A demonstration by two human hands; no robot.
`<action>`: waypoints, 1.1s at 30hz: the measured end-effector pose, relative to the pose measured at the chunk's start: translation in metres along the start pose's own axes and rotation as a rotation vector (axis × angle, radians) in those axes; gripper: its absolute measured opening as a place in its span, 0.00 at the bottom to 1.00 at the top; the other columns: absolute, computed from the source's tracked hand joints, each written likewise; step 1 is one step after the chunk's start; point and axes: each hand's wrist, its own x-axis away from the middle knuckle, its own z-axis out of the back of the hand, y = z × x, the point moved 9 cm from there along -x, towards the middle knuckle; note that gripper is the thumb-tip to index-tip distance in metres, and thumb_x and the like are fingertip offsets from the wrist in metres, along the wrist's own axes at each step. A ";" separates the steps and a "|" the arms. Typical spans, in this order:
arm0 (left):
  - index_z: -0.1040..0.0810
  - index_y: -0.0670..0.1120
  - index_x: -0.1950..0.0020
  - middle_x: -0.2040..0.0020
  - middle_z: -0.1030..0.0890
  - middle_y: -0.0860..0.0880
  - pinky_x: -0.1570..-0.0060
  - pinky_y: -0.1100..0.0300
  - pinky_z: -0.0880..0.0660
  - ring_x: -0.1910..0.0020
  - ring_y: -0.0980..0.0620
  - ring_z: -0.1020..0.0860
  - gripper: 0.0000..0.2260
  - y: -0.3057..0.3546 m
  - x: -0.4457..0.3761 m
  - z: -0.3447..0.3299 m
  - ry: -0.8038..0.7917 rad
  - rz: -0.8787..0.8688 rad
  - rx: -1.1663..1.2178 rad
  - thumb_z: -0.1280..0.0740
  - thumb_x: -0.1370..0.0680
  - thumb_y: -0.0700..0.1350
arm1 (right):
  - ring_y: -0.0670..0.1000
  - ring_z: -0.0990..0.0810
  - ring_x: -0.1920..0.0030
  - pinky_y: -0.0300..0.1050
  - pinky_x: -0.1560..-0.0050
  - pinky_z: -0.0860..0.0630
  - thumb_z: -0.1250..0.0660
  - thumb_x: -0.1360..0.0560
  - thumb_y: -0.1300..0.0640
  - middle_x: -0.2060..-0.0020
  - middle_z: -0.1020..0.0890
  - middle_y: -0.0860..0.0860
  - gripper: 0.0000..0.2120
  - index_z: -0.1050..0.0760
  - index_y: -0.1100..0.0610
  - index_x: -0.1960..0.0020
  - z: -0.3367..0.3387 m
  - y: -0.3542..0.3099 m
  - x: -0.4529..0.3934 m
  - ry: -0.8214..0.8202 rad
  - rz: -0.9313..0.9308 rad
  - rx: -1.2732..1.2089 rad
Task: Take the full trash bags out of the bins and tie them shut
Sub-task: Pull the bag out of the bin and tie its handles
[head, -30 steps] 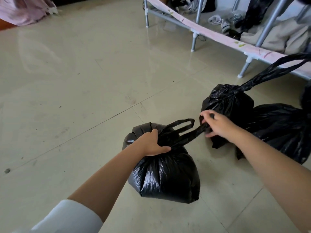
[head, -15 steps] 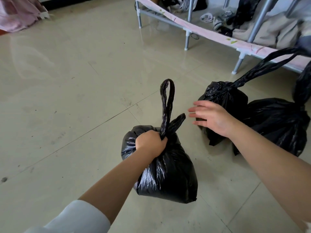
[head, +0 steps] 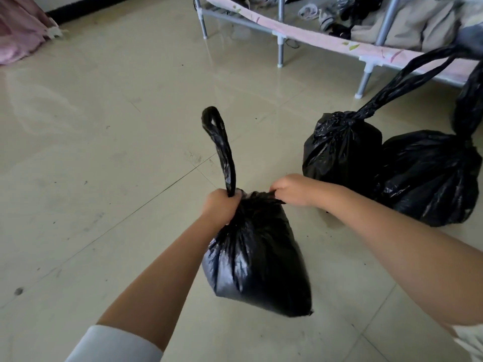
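Note:
A full black trash bag (head: 257, 259) sits on the tiled floor in front of me. My left hand (head: 220, 206) grips its gathered neck at the base of one handle loop (head: 220, 147), which stands up above my fist. My right hand (head: 292, 190) pinches the other handle at the right side of the neck; that handle is hidden inside my fingers. Two more black bags stand to the right, a nearer one (head: 339, 150) with a tied neck and long handles, and a larger one (head: 431, 176) behind it.
A metal-legged rack (head: 281, 47) with a pink floral cloth edge runs across the back right, with shoes and clothes beneath it. Pink fabric (head: 18, 35) lies at the far left. Glossy beige floor tiles (head: 104, 152) stretch to the left and ahead.
My right hand let go of the stretched handle, opened, then came back and now pinches the bag's neck. My left hand closed round the neck, and the handle loop swung upright.

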 end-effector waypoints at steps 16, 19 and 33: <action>0.27 0.37 0.57 0.67 0.17 0.44 0.66 0.68 0.24 0.73 0.55 0.18 0.10 -0.005 0.016 -0.035 -0.302 0.259 1.346 0.47 0.21 0.32 | 0.41 0.40 0.85 0.33 0.81 0.43 0.47 0.20 0.56 0.87 0.32 0.43 0.18 0.31 0.59 0.66 -0.047 0.002 0.041 -0.514 -0.035 -0.590; 0.26 0.37 0.59 0.75 0.18 0.49 0.78 0.71 0.28 0.79 0.58 0.22 0.09 -0.011 0.017 -0.036 -0.295 0.208 1.242 0.42 0.24 0.29 | 0.42 0.38 0.84 0.34 0.79 0.39 0.45 0.20 0.54 0.83 0.30 0.44 0.18 0.29 0.57 0.66 -0.051 0.018 0.038 -0.485 -0.104 -0.442; 0.22 0.41 0.57 0.65 0.18 0.47 0.55 0.56 0.25 0.61 0.48 0.22 0.13 -0.008 0.014 -0.040 -0.420 -0.030 0.804 0.37 0.30 0.24 | 0.54 0.58 0.24 0.55 0.26 0.47 0.37 0.32 0.65 0.24 0.52 0.47 0.38 0.47 0.46 0.27 -0.020 0.010 0.007 -0.043 0.141 0.334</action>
